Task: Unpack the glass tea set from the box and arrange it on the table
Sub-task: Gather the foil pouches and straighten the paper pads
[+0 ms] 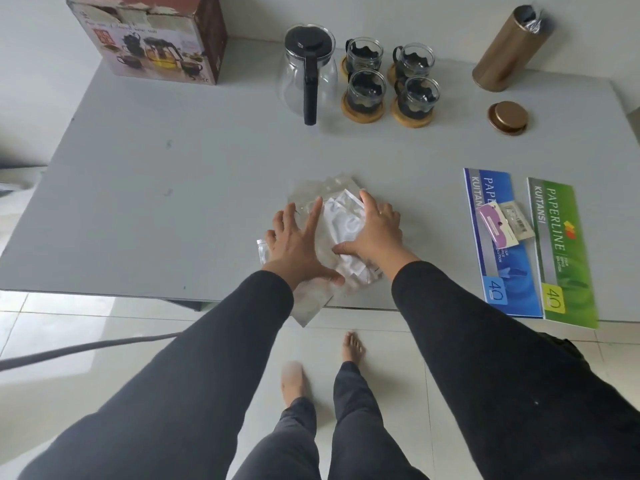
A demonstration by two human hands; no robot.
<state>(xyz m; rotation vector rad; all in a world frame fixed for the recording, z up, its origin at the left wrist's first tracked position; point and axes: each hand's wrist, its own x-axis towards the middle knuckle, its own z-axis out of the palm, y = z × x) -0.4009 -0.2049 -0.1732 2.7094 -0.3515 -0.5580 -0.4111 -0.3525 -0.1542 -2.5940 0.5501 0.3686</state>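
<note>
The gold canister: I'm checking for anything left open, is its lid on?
No, the gold canister stands open while its lid lies apart on the table.

Person wore a long-sleeved black top; both sleeves were close-fitting, plain, without visible seams, print or buttons, and ended at the wrists. Left hand and right hand were bare: no gloves, and any ring or watch could not be made out. Trousers were dark grey to black, narrow in the leg, hems reaching the ankles. Feet were bare on the tile floor; one foot appeared blurred.
</note>
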